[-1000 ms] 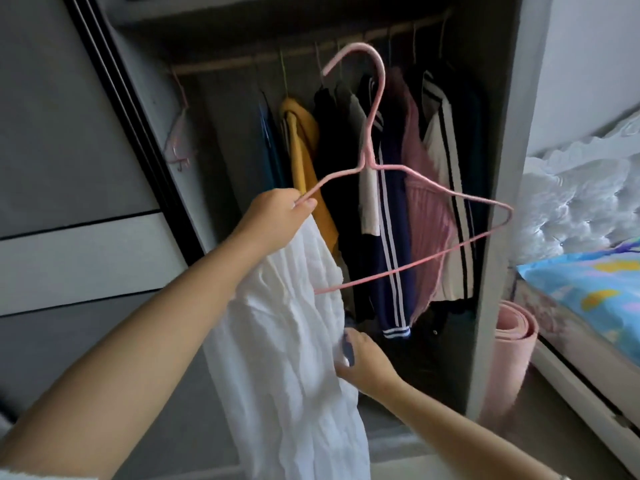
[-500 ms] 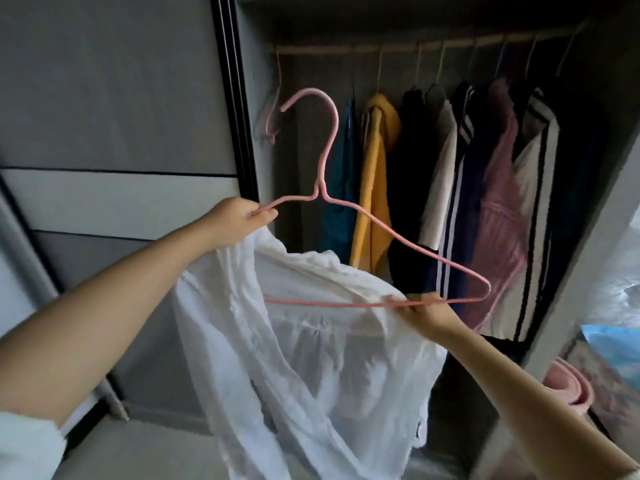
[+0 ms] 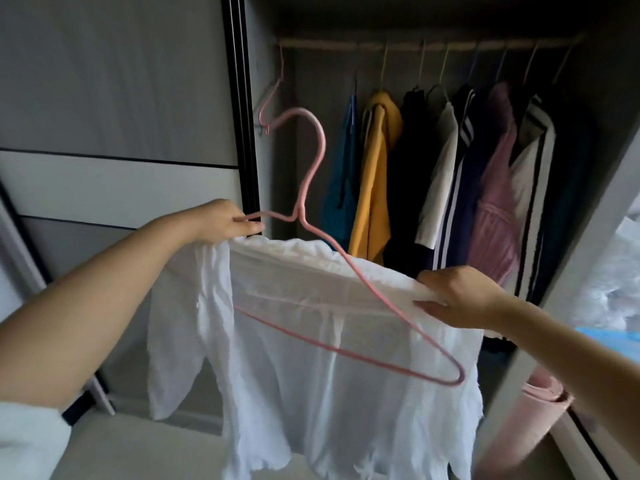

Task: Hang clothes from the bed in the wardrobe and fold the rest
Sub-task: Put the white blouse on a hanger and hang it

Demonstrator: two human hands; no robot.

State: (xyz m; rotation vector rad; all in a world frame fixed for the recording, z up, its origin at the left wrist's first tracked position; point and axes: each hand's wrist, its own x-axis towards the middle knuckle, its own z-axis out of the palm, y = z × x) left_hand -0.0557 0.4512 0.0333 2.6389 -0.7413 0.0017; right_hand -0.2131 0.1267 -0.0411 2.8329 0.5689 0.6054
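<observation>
White garment: thin, crinkled cloth, centre frame before the open wardrobe. Pink wire hanger: hook at 12 o'clock. Left hand grip pinches hanger arm and cloth; right hand grip clamps the cloth edge at 3 o'clock.

We hold a pink wire hanger in front of the open wardrobe. Our left hand pinches the hanger's left shoulder together with a white garment, while our right hand grips the garment's top edge against the hanger's right arm. Beyond the hanger, clothes hang from the wardrobe rail: teal, a yellow top, black, striped navy, and pink.
</observation>
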